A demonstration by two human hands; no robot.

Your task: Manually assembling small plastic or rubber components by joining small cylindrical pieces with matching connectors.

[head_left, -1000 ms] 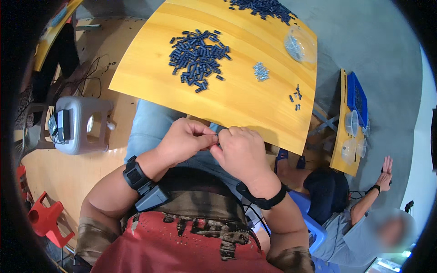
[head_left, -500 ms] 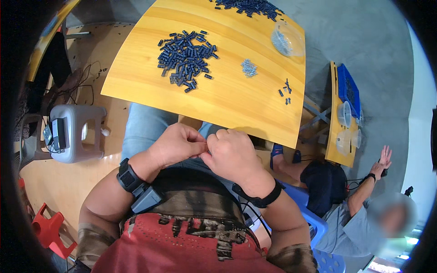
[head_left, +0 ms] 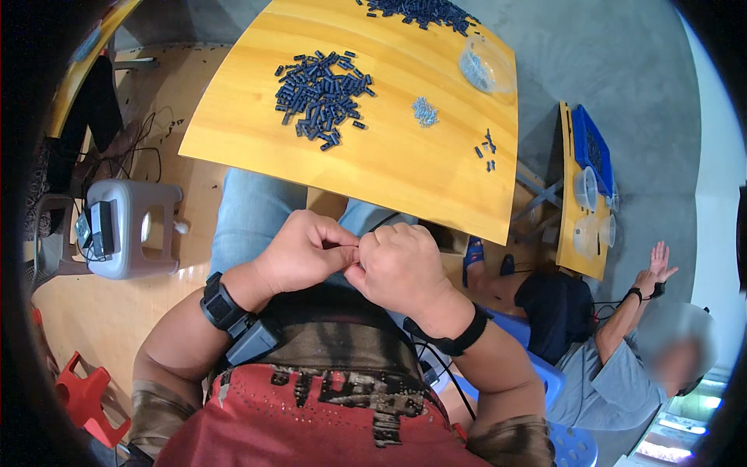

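My left hand (head_left: 307,247) and my right hand (head_left: 401,263) meet in front of my waist, just off the near edge of the wooden table (head_left: 249,144). Thumb and fingers of each are pinched closed, tip to tip. Whatever sits between them is too small and too covered to make out. Beyond them on the table lies a heap of short black plastic cylinders (head_left: 320,97). To its right is a small pile of silver screws or pins (head_left: 425,112). Farther right, several loose black pieces (head_left: 489,148) are scattered.
A clear plastic tub (head_left: 498,71) with silver bits stands at the far right, near another black heap (head_left: 424,12). A grey stool (head_left: 132,233) is on the left, a red stool (head_left: 85,401) lower left. At right, a seated person (head_left: 599,381) is beside a table with a blue tray (head_left: 593,152).
My hands stay pinched together, with the right one slightly lower and turned a little. The table has shifted slightly in view. The seated person's hands have come closer together.
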